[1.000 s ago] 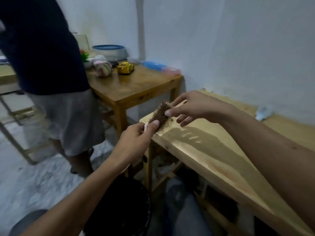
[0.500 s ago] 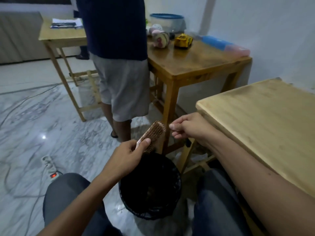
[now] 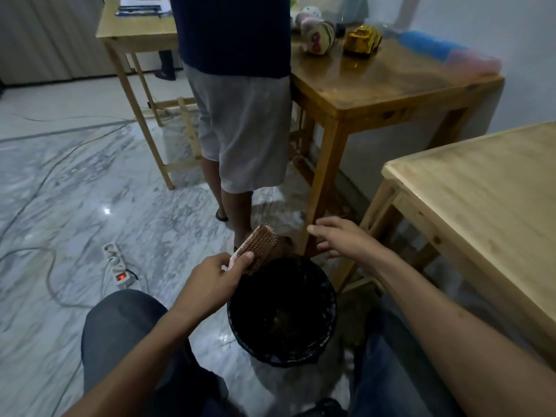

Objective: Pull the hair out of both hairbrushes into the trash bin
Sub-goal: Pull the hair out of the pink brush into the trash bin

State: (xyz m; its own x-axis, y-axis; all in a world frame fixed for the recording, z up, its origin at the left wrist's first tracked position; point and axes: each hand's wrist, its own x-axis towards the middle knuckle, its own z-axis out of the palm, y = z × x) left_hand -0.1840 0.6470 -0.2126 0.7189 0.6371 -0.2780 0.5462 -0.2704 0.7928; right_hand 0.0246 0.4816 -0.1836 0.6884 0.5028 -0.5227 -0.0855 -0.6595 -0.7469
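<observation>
My left hand (image 3: 210,281) grips a brown hairbrush (image 3: 258,246) by its lower end, bristles facing right, held just over the far left rim of the black trash bin (image 3: 326,314). A dark clump of hair (image 3: 284,245) hangs at the brush's right side, above the bin. My right hand (image 3: 343,239) hovers to the right of the brush, fingers spread and holding nothing. The bin stands on the floor between my knees. A second hairbrush is not in view.
A light wooden table (image 3: 481,206) is at my right. A darker table (image 3: 376,85) with toys stands behind the bin. A person in grey shorts (image 3: 243,130) stands close ahead. A power strip (image 3: 117,266) and cables lie on the marble floor at left.
My view swung from the light table down to the bin. The brush moved with my left hand from the table edge to above the bin. My right hand's pinched fingers have spread apart.
</observation>
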